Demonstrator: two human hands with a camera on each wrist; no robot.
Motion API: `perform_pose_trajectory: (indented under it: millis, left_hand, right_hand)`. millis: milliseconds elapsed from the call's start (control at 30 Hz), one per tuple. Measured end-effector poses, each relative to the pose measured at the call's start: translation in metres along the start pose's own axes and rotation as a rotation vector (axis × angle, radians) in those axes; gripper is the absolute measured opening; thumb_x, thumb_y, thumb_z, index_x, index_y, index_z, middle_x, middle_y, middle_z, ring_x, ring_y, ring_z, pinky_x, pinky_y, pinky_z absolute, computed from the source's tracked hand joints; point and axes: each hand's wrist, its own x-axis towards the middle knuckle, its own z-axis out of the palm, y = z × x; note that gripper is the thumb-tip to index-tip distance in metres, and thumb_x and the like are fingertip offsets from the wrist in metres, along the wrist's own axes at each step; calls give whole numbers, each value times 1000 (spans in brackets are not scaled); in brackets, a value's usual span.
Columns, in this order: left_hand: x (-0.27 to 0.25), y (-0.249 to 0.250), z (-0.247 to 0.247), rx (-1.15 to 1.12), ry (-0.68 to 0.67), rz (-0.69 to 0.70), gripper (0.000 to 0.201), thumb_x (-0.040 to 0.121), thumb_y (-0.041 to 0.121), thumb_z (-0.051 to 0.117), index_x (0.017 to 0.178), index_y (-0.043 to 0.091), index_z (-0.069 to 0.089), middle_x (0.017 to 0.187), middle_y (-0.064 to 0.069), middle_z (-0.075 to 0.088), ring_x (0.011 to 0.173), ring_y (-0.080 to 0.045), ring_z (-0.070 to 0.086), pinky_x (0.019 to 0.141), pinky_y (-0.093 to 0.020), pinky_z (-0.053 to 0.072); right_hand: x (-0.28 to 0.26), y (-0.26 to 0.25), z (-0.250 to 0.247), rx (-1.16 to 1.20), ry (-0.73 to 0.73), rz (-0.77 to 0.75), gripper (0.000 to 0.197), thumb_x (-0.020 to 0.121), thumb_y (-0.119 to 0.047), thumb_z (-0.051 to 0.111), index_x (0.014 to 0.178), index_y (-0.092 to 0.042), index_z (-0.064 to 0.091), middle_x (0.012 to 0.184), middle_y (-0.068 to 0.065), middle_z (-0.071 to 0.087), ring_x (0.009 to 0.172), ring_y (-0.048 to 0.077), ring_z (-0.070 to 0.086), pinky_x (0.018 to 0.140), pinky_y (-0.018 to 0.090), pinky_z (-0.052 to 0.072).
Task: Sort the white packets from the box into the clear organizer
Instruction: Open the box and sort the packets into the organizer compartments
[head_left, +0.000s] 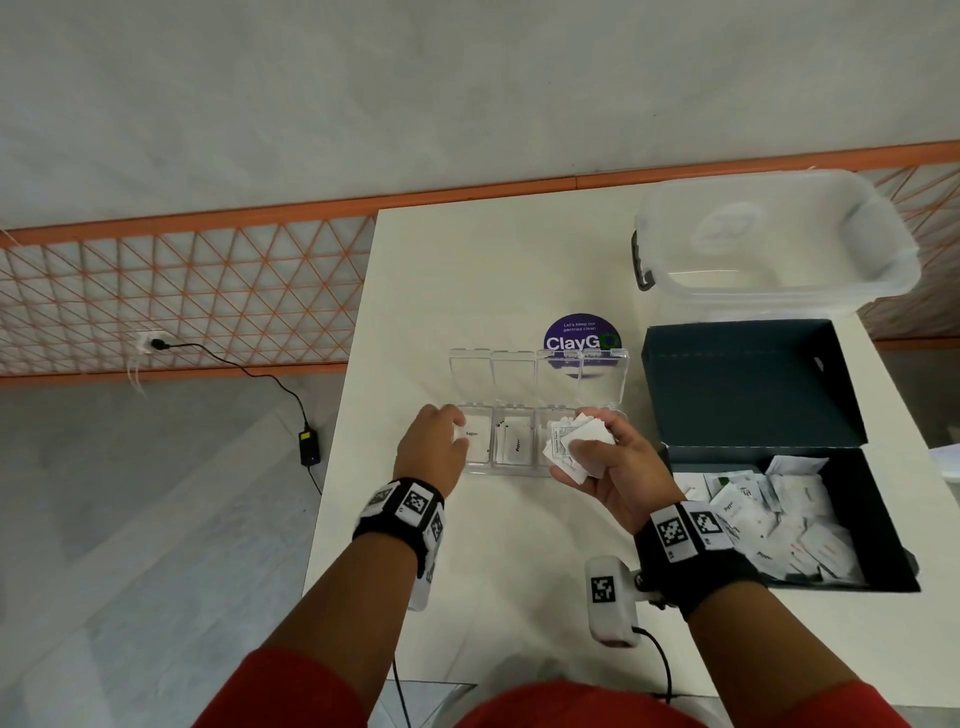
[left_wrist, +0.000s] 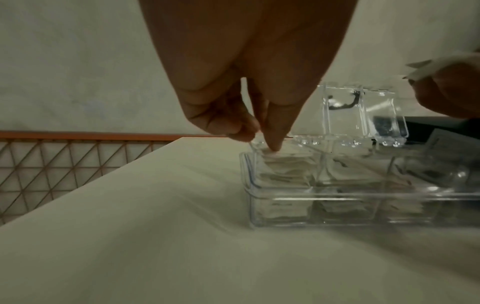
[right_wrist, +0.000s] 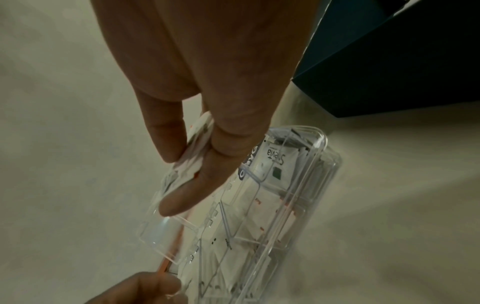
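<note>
The clear organizer (head_left: 519, 470) lies on the white table with its lids (head_left: 511, 374) flipped up. My left hand (head_left: 460, 435) pinches a white "Sugar" packet (head_left: 471, 434) at the leftmost compartment; in the left wrist view the fingertips (left_wrist: 272, 144) reach into that compartment of the organizer (left_wrist: 337, 205). My right hand (head_left: 592, 441) holds a stack of white packets (head_left: 571, 449) above the organizer's right end, with the stack (right_wrist: 187, 156) gripped between thumb and fingers. Pepper packets (head_left: 514, 441) fill the middle compartment. The dark box (head_left: 883, 519) at right holds several loose packets (head_left: 789, 525).
A large clear storage bin (head_left: 774, 244) stands at the back right. A round purple sticker (head_left: 576, 332) lies behind the organizer. The box's lid (head_left: 753, 384) stands open. The table's left edge drops to a floor with a power adapter (head_left: 310, 447) and cable.
</note>
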Motion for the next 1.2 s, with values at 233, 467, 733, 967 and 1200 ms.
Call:
perform_pose_trajectory:
  millis: [233,467,733,967,1200]
  left_hand:
    - [-4,-2,3,86,-62,100,16,91,19,56,104,16,62,101,0,61,93,-19,58,78,-29,45]
    - [-7,38,-10,-278,-26,192,11,86,32,66,95,26,65,88,12,60,73,-1,54,71,-20,45]
    - [-18,89,-15,-479,-271,221,27,72,27,82,95,29,68,83,12,64,61,5,53,62,-14,48]
    - [-12,82,-18,-527,-313,160,24,82,9,71,91,32,68,72,8,63,69,-10,62,73,-29,54]
    - [-1,65,-28,-590,-126,-7,8,81,15,70,78,22,67,70,3,71,60,-7,65,65,-25,49]
  right_hand:
    - [-2,-7,-6,87,-12,62,50,85,18,33,117,-7,62,118,21,64,99,41,68,66,47,60]
    - [-3,-6,-8,14,-55,42,51,83,24,41,113,-9,65,120,21,61,92,38,72,68,47,60]
    - [-7,-4,-9,-103,-143,18,45,82,18,57,109,-15,70,108,15,73,96,38,72,71,44,60]
    - [-11,-5,-14,-129,-105,-35,36,86,13,60,97,-19,73,97,9,75,86,29,74,67,40,59]
    - [-10,-8,-20,-100,-52,-46,35,86,14,60,106,-13,69,95,7,76,83,29,75,64,39,60]
